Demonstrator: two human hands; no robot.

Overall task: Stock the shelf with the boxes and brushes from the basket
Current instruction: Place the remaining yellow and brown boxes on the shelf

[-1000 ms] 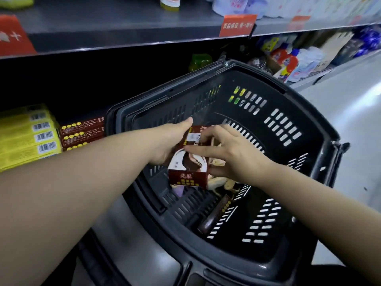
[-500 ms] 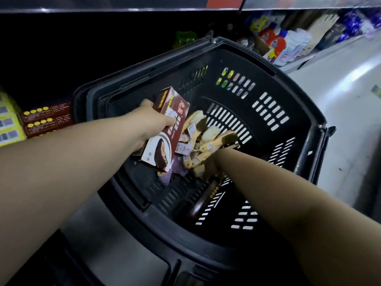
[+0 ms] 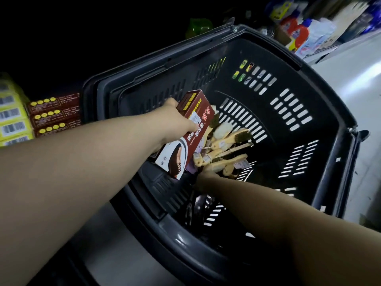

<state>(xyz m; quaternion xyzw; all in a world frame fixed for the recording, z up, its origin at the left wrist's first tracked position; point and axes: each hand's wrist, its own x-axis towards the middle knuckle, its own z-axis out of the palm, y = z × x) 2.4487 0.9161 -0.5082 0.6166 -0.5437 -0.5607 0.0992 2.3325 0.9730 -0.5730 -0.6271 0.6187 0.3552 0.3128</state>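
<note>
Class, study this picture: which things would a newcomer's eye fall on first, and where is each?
First comes the dark red box with a shoe picture, gripped by the left hand above the big black basket that fills the middle. Next, the pale wooden brushes heaped on the basket floor, where the right hand reaches in. At far left, yellow boxes and stacked red boxes sit side by side.

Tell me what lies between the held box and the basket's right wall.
In the head view, a pile of wooden brushes lies beside the box; past it, bare basket floor.
</note>
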